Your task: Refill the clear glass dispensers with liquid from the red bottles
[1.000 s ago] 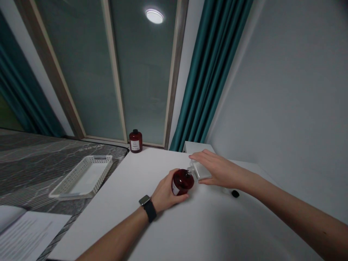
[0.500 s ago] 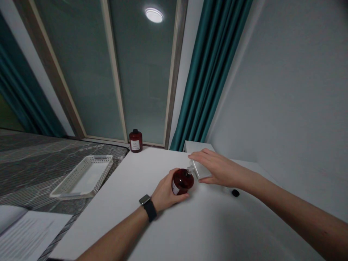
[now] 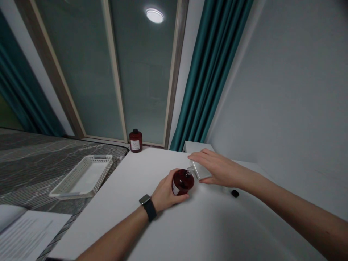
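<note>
Left hand gripping glossy dark-red bottle, right hand gripping clear bottle, perhaps glass, partly hidden

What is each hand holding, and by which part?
The left hand holds the dark red bottle around its body; the right hand grips the clear bottle by its body, not its neck.

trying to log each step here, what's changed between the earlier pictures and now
Nothing has visibly changed: nothing was taken hold of or let go. The left hand still holds the open brown bottle, and the right hand the clear bottle, tilted with its neck at the brown one's mouth. The capped bottle, white basket and small black object stayed put.
</note>
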{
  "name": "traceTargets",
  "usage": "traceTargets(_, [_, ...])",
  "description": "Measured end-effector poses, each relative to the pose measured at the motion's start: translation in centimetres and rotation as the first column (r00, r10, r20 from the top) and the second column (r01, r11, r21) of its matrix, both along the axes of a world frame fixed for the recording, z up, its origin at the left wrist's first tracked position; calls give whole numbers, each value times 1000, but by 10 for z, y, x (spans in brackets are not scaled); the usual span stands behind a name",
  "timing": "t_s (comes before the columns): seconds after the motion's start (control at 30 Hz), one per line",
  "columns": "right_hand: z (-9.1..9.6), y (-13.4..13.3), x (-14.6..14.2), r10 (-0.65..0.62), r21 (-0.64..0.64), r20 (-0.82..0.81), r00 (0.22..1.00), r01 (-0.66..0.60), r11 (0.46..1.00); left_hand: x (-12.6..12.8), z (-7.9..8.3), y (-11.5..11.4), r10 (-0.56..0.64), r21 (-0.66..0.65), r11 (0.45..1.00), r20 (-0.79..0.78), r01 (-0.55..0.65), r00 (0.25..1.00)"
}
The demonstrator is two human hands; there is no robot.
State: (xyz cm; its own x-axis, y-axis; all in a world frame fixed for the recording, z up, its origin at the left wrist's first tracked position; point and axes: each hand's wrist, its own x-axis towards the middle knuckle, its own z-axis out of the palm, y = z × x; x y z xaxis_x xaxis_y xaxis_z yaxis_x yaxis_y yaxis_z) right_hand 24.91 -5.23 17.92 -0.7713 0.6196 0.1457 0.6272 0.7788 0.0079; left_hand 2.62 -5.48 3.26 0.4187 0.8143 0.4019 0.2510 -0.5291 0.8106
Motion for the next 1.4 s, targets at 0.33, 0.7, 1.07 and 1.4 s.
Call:
traceTargets(0.33, [0,1,-1,16,15,11,1000,-16,1000,1,-2,1,-15,-17,1000,4,15,1000])
traceTargets(0.7, [4,1,-2,33,31,48,998,-35,999,1,-2,0,-11,-18,1000,3,12,1000])
traceTargets(1.07, [5,1,-4,38,53,66,997,-41,998,0,0,0,-24,-15,1000,8,24,1000])
traceTargets(1.4, [3,2,-3,53,92,85,995,-61,994,1,1,0,-28,-16,999,11,28,1000])
